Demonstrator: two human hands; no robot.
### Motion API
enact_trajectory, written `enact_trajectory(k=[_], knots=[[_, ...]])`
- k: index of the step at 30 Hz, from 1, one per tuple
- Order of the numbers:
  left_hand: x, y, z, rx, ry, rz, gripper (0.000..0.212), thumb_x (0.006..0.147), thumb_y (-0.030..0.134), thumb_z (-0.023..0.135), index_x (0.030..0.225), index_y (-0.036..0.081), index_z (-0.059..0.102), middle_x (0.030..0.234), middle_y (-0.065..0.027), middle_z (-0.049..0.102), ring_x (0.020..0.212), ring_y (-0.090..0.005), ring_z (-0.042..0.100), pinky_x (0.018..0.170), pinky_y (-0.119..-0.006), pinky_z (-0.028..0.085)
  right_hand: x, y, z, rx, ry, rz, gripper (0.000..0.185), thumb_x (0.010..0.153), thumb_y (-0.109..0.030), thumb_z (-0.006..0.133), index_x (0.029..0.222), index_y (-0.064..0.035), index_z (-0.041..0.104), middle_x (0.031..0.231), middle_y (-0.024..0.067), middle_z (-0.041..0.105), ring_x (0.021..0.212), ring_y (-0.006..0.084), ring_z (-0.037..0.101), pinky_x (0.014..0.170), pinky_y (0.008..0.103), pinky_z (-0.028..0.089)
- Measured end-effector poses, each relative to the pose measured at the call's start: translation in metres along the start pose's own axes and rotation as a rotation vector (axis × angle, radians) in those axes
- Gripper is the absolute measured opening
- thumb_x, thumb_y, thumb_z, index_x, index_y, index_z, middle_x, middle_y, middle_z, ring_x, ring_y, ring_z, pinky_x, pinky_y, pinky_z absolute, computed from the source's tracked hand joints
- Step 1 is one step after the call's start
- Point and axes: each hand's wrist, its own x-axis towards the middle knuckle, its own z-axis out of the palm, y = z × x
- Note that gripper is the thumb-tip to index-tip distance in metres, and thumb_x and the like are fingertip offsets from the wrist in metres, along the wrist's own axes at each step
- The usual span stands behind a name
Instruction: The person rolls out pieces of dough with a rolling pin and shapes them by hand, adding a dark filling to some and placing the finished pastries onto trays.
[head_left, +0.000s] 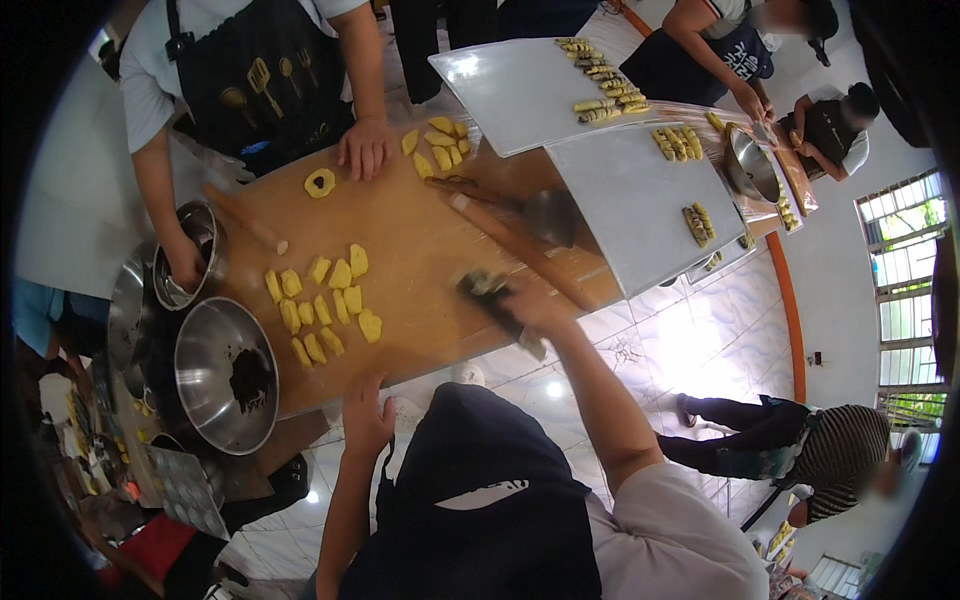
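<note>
My right hand (534, 304) grips a dark, blurred flat tool (491, 304) at the table's near edge; a pale lump lies at its far end, and its exact kind cannot be told. My left hand (367, 416) rests at the edge of the brown tabletop (420, 330), fingers spread, holding nothing. Several yellow dough pieces (341, 274) lie in rough rows beyond my left hand. A wooden rolling pin (525, 251) lies slantwise beyond my right hand, near a metal scoop or pan (547, 217). Further off is a dough round (319, 183) with dark filling.
Steel bowls, one with dark filling (226, 375), stand at the left. A co-worker's hand (184, 262) reaches into another; their other hand (365, 148) rests on the far table side. Another rolling pin (247, 217) lies near them. Trays (637, 202) with striped rolls stand right.
</note>
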Motion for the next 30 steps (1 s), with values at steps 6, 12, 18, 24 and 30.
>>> enact_trajectory(k=[6, 12, 18, 24, 30], knots=[[0.003, 0.005, 0.004, -0.014, 0.055, 0.004, 0.043, 0.069, 0.004, 0.063, 0.11, 0.0, 0.052, 0.1, -0.0184, 0.058, 0.094, -0.0381, 0.054, 0.083, -0.045, 0.043, 0.009, 0.007, 0.046, -0.223, 0.368, 0.046, 0.027, 0.078, -0.011, 0.046, 0.1, -0.0082, 0.061, 0.094, 0.0184, 0.063, 0.09, 0.0346, 0.061, 0.078, 0.0442, 0.049], [0.003, 0.009, 0.003, -0.004, 0.073, -0.049, 0.043, 0.068, 0.004, 0.063, 0.109, 0.0, 0.052, 0.097, -0.0177, 0.059, 0.093, -0.0366, 0.055, 0.083, -0.044, 0.043, 0.02, -0.004, 0.064, 0.031, 0.081, -0.245, 0.027, 0.075, -0.008, 0.045, 0.096, 0.0, 0.061, 0.099, 0.0267, 0.059, 0.1, 0.0406, 0.055, 0.091, 0.0458, 0.041], [0.003, 0.006, 0.008, 0.016, 0.104, -0.049, 0.042, 0.068, 0.005, 0.063, 0.108, 0.001, 0.053, 0.095, -0.0171, 0.059, 0.092, -0.0366, 0.056, 0.082, -0.044, 0.043, 0.078, -0.039, 0.005, -0.12, 0.325, 0.284, 0.023, 0.08, -0.011, 0.051, 0.1, -0.0031, 0.061, 0.101, 0.023, 0.062, 0.097, 0.0341, 0.06, 0.079, 0.0428, 0.05], [-0.001, 0.006, 0.007, 0.018, 0.084, -0.07, 0.041, 0.069, 0.006, 0.062, 0.108, 0.0, 0.053, 0.098, -0.0176, 0.059, 0.092, -0.0369, 0.056, 0.081, -0.044, 0.044, 0.084, -0.082, 0.02, -0.263, 0.253, 0.093, 0.02, 0.083, -0.013, 0.051, 0.099, -0.0058, 0.062, 0.102, 0.0177, 0.063, 0.095, 0.0312, 0.062, 0.078, 0.041, 0.051], [0.003, 0.011, 0.009, 0.011, 0.075, -0.065, 0.041, 0.07, 0.007, 0.062, 0.11, 0.001, 0.052, 0.099, -0.0172, 0.06, 0.093, -0.0369, 0.056, 0.083, -0.043, 0.044, 0.098, -0.054, 0.035, -0.21, 0.225, 0.007, 0.021, 0.084, -0.012, 0.049, 0.1, -0.0101, 0.062, 0.097, 0.0144, 0.065, 0.093, 0.0295, 0.063, 0.077, 0.0416, 0.051]])
